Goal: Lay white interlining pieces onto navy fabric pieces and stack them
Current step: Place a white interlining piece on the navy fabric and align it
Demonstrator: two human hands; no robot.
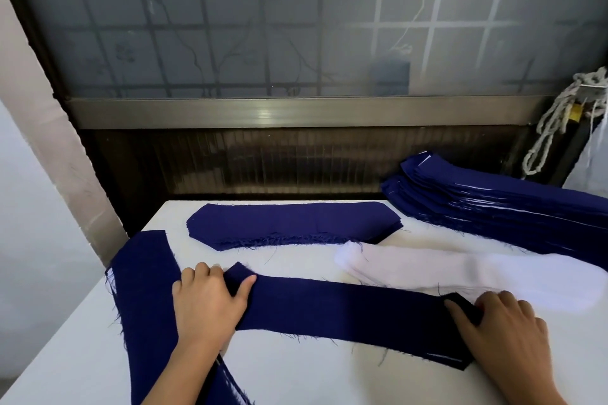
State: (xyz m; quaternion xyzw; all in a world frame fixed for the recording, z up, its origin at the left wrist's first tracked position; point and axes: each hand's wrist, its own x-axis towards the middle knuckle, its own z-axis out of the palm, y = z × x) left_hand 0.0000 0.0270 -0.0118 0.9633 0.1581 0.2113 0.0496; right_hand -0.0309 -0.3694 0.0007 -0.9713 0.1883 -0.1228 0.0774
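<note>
In the head view, the left hand [210,302] pinches the upturned left end of a navy fabric piece [345,312] lying across the lower middle of the white counter [296,378], and the right hand [503,332] grips its right end. An uneven tug could skew it or leave that end folded under the interlining. The white interlining pile [460,273] touches its far edge and might be dragged along. A navy strip [144,306] under the left wrist crowds the left; a small navy pile [292,223] and a tall stack [493,207] sit behind.
</note>
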